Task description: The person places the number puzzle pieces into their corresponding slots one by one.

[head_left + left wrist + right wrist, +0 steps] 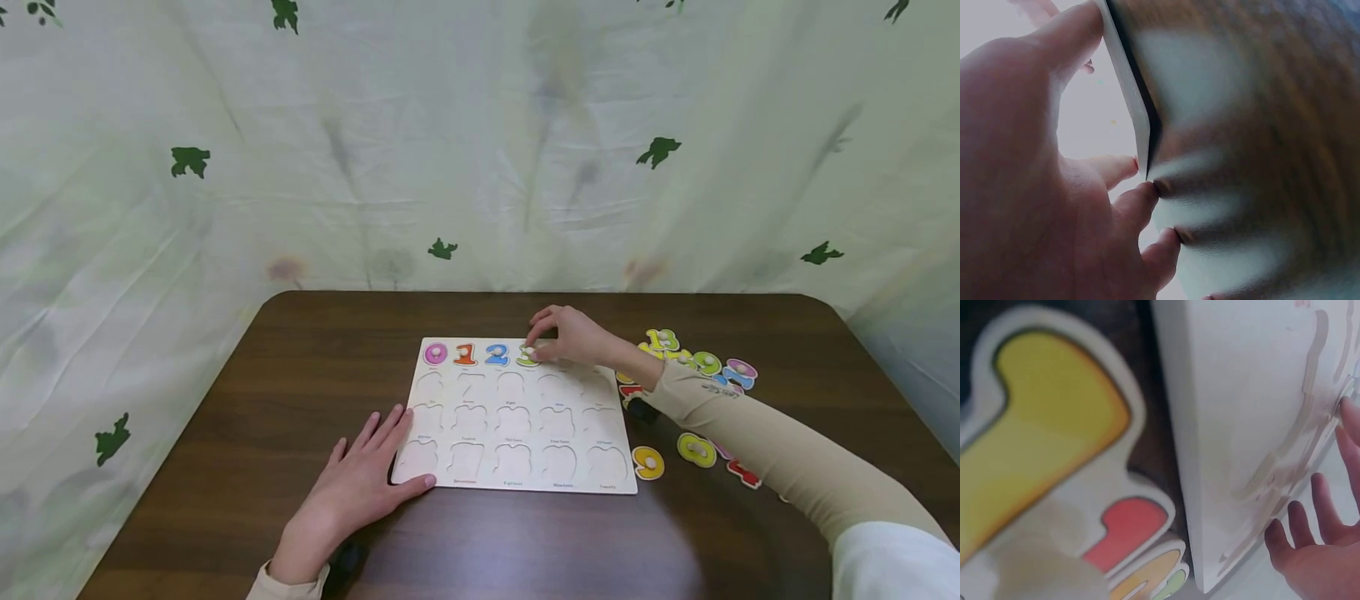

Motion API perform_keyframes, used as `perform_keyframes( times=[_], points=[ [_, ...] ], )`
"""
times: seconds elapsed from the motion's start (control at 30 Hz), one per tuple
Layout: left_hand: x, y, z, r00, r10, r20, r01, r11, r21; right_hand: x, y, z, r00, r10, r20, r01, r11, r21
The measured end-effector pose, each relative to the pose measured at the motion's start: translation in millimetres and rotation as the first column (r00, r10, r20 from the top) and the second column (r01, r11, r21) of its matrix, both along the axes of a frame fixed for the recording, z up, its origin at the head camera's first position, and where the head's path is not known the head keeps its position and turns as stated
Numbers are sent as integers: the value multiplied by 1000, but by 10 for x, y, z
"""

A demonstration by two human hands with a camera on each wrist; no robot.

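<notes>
A white number puzzle board lies flat on the table, with rows of shallow recesses. In its top row sit a pink 0, an orange 1 and a blue 2. Beside them, my right hand pinches a green number 3 piece at its slot; fingers partly cover it. Its other fingers extend over the board in the right wrist view. My left hand is spread at the board's lower left corner, thumb on the front edge and fingers touching the left edge.
Loose number pieces lie right of the board, including a yellow 13, a yellow-green 0 or 8 shape, an orange 9 or 6 and a red piece. My right sleeve hides some. A leaf-patterned curtain hangs behind the brown table.
</notes>
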State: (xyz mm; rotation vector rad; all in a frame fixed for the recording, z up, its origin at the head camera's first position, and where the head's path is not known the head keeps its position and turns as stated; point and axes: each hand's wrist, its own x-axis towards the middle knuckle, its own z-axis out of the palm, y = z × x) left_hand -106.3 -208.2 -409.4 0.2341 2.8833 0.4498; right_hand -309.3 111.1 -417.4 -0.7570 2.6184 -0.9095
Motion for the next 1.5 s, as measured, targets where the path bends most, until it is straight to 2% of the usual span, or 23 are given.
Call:
perform_keyframes(
  times=[0.83, 1.13, 1.3, 1.4, 1.5],
  points=[
    [7, 7, -8, 1000, -1, 12, 1, 1000, 3, 56, -11, 15, 997, 50, -55, -49, 998, 26],
    [4, 15, -8, 1000, -3, 19, 3, 1000, 0, 68, 72, 15, 998, 58, -37, -58, 998, 4],
    [9, 17, -3, 1000, -1, 15, 1, 1000, 6, 24, 214, 70, 997, 75, -28, -76, 995, -69],
    [13, 8, -1, 1000, -4, -5, 4, 1000, 7, 8, 310, 157, 995, 96, -15, -97, 985, -144],
    [16, -5, -7, 1000, 1, -11, -1, 1000, 2, 18, 415, 246, 992, 120, -32, -124, 976, -179]
  ],
)
